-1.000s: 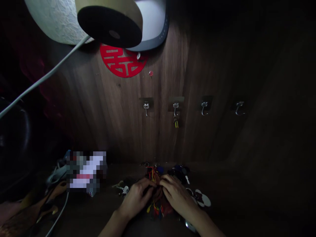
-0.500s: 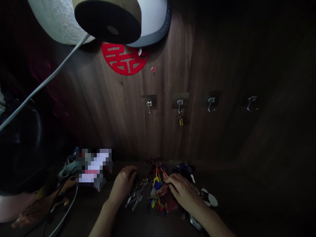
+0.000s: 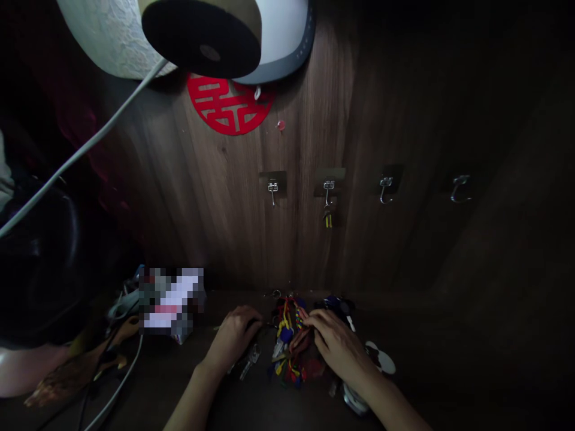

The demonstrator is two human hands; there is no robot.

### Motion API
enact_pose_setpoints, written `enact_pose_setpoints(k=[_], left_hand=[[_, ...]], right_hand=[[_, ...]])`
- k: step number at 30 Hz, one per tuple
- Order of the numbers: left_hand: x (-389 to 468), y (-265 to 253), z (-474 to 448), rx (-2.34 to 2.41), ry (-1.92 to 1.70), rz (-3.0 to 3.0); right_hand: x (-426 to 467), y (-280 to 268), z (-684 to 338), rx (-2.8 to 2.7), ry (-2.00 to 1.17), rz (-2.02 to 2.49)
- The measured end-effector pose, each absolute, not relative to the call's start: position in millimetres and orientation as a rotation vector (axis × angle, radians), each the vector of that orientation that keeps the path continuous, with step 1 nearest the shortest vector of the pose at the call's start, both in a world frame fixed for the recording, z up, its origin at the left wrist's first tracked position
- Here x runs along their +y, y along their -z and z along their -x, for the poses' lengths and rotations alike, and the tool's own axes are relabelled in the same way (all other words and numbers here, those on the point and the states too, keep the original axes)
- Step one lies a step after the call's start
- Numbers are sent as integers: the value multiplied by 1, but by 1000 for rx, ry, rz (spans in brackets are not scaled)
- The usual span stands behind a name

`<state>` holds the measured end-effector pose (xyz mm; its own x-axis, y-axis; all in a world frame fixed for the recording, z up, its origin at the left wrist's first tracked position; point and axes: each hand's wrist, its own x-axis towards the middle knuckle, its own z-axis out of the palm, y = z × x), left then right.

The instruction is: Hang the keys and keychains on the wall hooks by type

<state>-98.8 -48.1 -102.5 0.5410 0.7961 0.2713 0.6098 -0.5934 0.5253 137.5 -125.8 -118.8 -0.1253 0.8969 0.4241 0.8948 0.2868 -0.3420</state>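
My left hand [image 3: 236, 336] is over a bunch of metal keys [image 3: 252, 357] on the dark surface, its thumb and fingers closed at the ring end. The palm hides part of the bunch. To the right lies a tangle of keys with colourful cords [image 3: 286, 341], in yellow, red, blue and brown. My right hand [image 3: 338, 344] reaches in from the right side, its fingertips pinching a multicoloured braided cord [image 3: 300, 317] in that tangle. Behind my right hand is a dark blue and black bundle [image 3: 336, 306]. White oval tags [image 3: 383, 360] lie beside its wrist.
Metal hooks [image 3: 386, 190] line the wooden back panel; a yellow-and-black keychain [image 3: 328, 220] hangs from one. Caps [image 3: 287, 42], a round dark-based object [image 3: 202, 36] and a red paper cutout [image 3: 231, 111] are above. A blurred-out box [image 3: 171, 302], white cable [image 3: 94, 137] and wooden massager-like item [image 3: 67, 377] lie left.
My left hand has moved right, onto the ring end of the metal keys. My right hand stays at the cords, its fingertips now slightly higher, at the braided cord.
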Motion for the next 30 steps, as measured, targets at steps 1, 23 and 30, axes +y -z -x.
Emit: enact_pose_setpoints(k=[1, 23, 30], left_hand=[[-49, 102, 98, 1169, -721, -2390], [-68, 109, 55, 855, -969, -1152], [-72, 102, 56, 810, -921, -1140]], right_hand=[[-126, 118, -138, -1994, 3, 1580], [-134, 111, -100, -1910, -4, 1319], [-129, 115, -103, -1836, -9, 1202]])
